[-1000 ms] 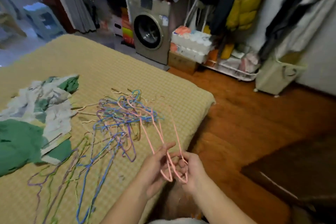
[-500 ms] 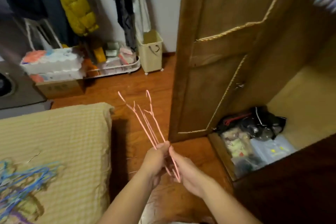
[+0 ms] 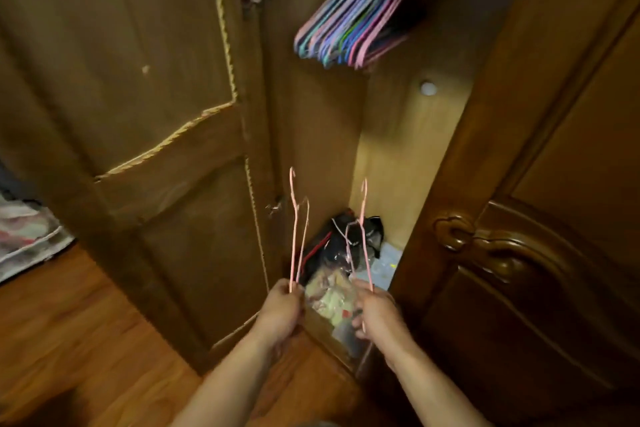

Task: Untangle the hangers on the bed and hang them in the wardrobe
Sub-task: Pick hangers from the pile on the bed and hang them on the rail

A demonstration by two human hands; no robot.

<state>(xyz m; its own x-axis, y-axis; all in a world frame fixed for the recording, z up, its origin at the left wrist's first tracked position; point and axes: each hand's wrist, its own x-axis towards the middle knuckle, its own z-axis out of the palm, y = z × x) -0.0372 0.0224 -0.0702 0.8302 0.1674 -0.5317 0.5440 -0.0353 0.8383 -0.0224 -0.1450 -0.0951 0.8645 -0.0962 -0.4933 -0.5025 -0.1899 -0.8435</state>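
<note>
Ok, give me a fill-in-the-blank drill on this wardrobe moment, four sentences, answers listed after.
1. Each hand, left and right, holds thin hangers of the colour ____.
2. The hooks of the held hangers point ____.
3. A bunch of coloured hangers already hangs ____ the wardrobe.
4. The bags lie on the wardrobe's ____.

Missing words: pink; up; inside; floor

Bags [image 3: 341, 253] on wardrobe floor [image 3: 389, 258]
</note>
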